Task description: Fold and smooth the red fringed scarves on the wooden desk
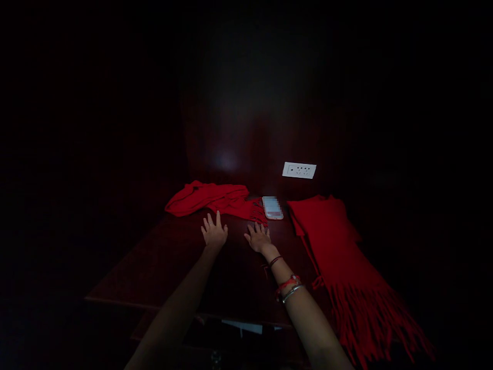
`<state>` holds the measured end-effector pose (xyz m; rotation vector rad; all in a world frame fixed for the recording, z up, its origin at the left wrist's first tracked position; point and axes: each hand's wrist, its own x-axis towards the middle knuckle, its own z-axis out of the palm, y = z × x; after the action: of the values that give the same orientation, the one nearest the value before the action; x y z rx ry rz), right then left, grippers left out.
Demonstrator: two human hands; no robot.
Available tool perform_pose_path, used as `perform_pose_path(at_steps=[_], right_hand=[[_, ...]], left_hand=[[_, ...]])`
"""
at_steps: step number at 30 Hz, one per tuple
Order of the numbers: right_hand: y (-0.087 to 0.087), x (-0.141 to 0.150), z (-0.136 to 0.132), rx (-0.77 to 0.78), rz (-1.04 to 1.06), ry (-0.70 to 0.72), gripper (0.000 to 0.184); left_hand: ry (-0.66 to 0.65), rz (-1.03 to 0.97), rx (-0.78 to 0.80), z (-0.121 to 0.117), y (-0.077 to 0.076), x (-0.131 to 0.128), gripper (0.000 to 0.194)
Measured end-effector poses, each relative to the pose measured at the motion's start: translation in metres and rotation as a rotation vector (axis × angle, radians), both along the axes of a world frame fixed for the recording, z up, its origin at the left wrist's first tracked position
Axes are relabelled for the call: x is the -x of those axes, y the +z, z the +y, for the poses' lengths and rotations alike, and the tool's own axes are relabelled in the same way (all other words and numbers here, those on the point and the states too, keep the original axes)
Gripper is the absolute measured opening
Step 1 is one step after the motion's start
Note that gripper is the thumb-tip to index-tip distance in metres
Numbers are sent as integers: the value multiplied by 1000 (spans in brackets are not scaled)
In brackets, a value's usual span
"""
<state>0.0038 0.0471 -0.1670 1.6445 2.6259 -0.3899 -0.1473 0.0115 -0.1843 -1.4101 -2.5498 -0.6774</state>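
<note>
My left hand (pixel 215 235) is stretched out over the dark table with its fingers spread, just in front of a crumpled red scarf (pixel 206 198). That scarf's fringe trails to the right, near the fingertips of my right hand (pixel 258 238). The right hand is also flat and spread, holding nothing, with bracelets on its wrist. Beyond it lies a phone (pixel 273 208) with a lit, blurred screen. A second red fringed scarf (pixel 331 236) lies folded to the right, its long fringe hanging over the table's front edge.
The dark wooden tabletop (pixel 154 262) meets a dark panel at the back, which carries a white socket plate (pixel 299 170). Below the front edge, a pale flat object (pixel 244 327) shows in an opening. The surroundings are very dark.
</note>
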Motion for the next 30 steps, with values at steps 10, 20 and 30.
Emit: perform_pose_path(at_steps=[10,20,30], right_hand=[[1,-4,0,-3,-1,22,55],[6,-9,-9,-11,34,30,54],[44,-124,-40,18,-46,16,51]], left_hand=[[39,-2,125,1,1,15,58],[42,5,71,0,4,15,59],[-345,188,-86,-13,9,-37,51]])
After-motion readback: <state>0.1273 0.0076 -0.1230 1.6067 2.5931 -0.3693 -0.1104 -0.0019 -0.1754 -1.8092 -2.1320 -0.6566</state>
